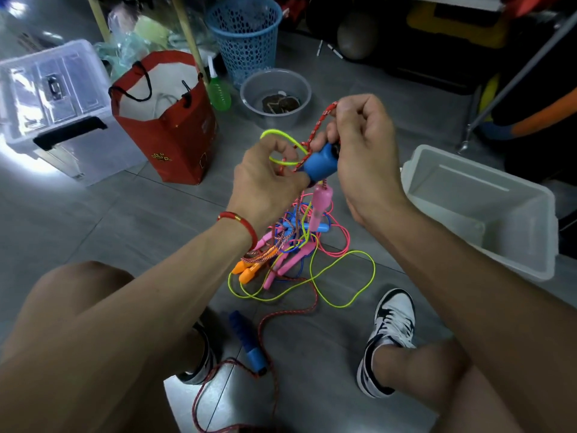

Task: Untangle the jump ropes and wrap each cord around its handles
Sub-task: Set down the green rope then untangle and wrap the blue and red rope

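Grey tiled floor (131,220) underneath everything. Far left, a clear lidded storage box (53,98) with a black latch; far right, an open white bin (487,210), well apart from the ropes. Behind the hands, a red paper bag (175,135) with black cord handles, a blue mesh basket (246,35), a grey bowl (274,95) holding something dark, a green spray bottle (218,89) between bag and bowl. Near the bottom, black-and-white sneakers (390,335) either side of a blue handle on the floor (248,345), its red braided cord (281,314) trailing up toward the pile.

Centre: tangled pile of jump ropes (290,251), with pink, orange and blue handles, yellow-green, pink and blue cords looped over one another on the tiles, part of it lifted and hanging from the hands.

Left hand (268,182), red bracelet at the wrist, fingers curled and pinching cords beside a blue handle held up (320,164). Right hand (362,145) closed round the handle's far end, red braided cord pinched at the fingertips and rising above. Yellow-green loop (281,145) crossing the red cord just left of the handle, blocking a clear run. Pink handle (321,204) dangling directly beneath.
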